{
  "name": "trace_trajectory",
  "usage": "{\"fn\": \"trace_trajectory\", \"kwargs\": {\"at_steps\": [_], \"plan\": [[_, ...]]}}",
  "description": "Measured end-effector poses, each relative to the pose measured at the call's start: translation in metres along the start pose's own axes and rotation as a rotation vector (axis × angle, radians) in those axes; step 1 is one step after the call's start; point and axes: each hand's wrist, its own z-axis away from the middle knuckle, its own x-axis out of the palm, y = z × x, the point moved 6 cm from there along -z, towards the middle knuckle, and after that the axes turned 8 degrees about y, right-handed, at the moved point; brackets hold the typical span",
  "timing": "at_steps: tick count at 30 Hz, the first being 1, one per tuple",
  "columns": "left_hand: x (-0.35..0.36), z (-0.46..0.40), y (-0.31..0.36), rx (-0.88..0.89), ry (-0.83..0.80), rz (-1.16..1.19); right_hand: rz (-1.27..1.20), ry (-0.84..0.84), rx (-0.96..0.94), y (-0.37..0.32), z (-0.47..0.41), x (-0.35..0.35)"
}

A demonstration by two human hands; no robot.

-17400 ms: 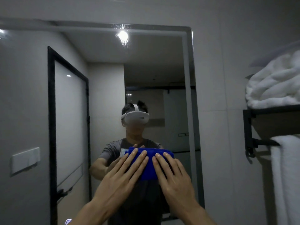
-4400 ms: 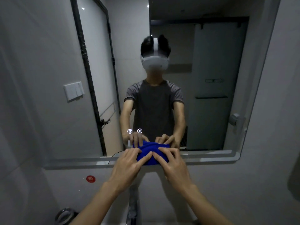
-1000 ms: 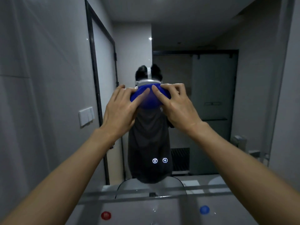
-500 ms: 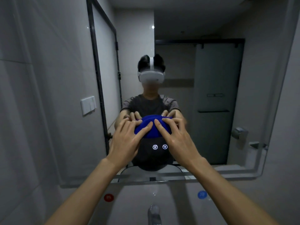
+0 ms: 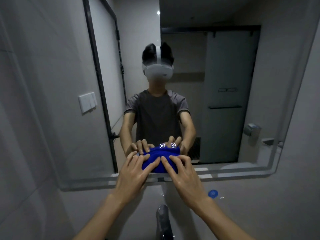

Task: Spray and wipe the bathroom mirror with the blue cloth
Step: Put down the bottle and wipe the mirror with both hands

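I see my left hand (image 5: pixel 132 174) and right hand (image 5: pixel 186 177), fingers straight and spread, pressing the bunched blue fabric cloth (image 5: pixel 156 162) between them against the rectangular glass mirror (image 5: pixel 225 80), lower centre of frame.

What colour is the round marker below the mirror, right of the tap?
The round marker is blue; the head view shows it.

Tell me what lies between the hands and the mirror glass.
In the head view, the blue cloth, bunched under the left hand and right hand, low on the mirror.
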Motion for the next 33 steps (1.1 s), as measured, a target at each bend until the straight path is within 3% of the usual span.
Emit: {"fn": "trace_trajectory", "kwargs": {"at_steps": [9,15,20,22,27,33], "plan": [[0.028,0.049,0.023,-0.031,-0.108,0.017,-0.067,-0.098,0.037,-0.006,0.043,0.025],[0.032,0.060,0.035,-0.093,-0.265,0.035,-0.096,-0.200,0.083,-0.012,0.057,0.030],[0.020,0.066,0.043,-0.068,-0.391,0.043,-0.130,-0.260,-0.002,-0.018,0.067,0.030],[0.006,0.055,0.037,-0.078,-0.334,0.066,-0.170,-0.206,-0.041,-0.018,0.053,0.021],[-0.069,-0.031,-0.011,-0.112,-0.009,0.028,-0.164,0.156,-0.139,-0.005,-0.065,-0.042],[-0.165,-0.190,-0.091,-0.110,0.192,-0.096,0.011,0.253,-0.154,0.017,-0.246,-0.133]]}}
